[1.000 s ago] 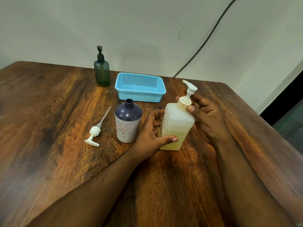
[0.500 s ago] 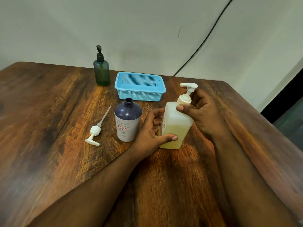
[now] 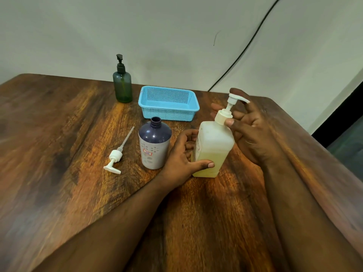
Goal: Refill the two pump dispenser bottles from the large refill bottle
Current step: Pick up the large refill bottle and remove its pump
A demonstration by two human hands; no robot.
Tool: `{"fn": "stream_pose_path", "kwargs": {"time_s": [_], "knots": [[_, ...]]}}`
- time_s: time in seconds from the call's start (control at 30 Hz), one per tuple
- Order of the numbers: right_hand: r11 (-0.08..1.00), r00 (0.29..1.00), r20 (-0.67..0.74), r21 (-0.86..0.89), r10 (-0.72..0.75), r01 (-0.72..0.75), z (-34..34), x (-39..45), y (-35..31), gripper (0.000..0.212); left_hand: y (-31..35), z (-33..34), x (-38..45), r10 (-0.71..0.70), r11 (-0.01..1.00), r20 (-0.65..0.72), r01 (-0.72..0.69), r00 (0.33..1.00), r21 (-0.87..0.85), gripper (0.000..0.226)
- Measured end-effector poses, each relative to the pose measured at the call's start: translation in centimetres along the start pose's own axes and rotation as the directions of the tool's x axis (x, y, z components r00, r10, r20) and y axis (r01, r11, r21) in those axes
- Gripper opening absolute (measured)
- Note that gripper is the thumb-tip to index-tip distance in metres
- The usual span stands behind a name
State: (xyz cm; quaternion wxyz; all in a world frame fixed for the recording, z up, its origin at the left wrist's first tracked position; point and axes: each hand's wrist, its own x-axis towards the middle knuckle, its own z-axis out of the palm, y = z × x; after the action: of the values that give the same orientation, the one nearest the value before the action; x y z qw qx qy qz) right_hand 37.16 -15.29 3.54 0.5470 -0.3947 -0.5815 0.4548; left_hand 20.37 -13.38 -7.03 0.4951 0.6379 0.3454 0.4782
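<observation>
Early going: left hand (image 3: 182, 160) grips the pale bottle (image 3: 213, 148), right hand (image 3: 249, 130) pinches its pump collar (image 3: 223, 117); purple bottle (image 3: 154, 144) uncapped mid-table, green dispenser (image 3: 122, 85) capped at the far edge.

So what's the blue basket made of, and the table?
The blue basket looks like moulded plastic: even colour, smooth rim, walls of tiny square holes. The table looks like wood with a slight sheen, streaky brown grain; it could be a wood-look coating.

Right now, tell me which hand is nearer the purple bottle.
Left. The left hand sits just beside the purple bottle, gripping the white bottle; the right hand is beyond that bottle.
</observation>
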Motion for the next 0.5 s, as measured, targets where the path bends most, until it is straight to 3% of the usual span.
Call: {"fn": "stream_pose_path", "kwargs": {"time_s": [0.1, 0.27, 0.5], "knots": [[0.983, 0.999, -0.013, -0.181, 0.037, -0.039, 0.4, 0.2, -0.1, 0.082, 0.0, -0.1, 0.0, -0.008, 1.000, 0.007, 0.008, 1.000, 0.010, 0.086], [0.964, 0.990, -0.136, -0.267, -0.036, -0.002, 0.6, 0.3, -1.3, 0.031, 0.1, -0.1, -0.1, -0.011, 1.000, 0.005, 0.011, 1.000, -0.003, 0.084], [0.944, 0.991, -0.100, -0.326, -0.085, 0.049, 0.1, 1.5, -4.8, 0.025, 0.0, -0.1, -0.1, -0.005, 1.000, 0.015, 0.005, 1.000, -0.014, 0.084]]}}
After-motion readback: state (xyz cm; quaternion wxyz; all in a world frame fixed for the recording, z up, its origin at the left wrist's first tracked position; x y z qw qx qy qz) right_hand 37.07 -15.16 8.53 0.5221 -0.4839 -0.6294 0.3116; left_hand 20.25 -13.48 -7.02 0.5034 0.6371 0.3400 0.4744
